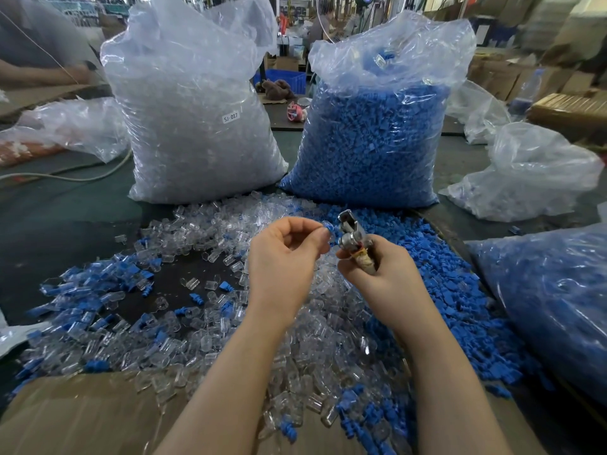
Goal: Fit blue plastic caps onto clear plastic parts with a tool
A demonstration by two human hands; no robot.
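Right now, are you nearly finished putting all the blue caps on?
No. Some capped pieces lie at the left. My left hand pinches a blue cap at the tool my right hand grips. Two full bags and loose clear parts remain.

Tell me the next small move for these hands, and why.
Probably bring the left hand a touch right and seat its pinched blue cap at the metal tool head: the right hand holds the tool upright, close beside the cap.
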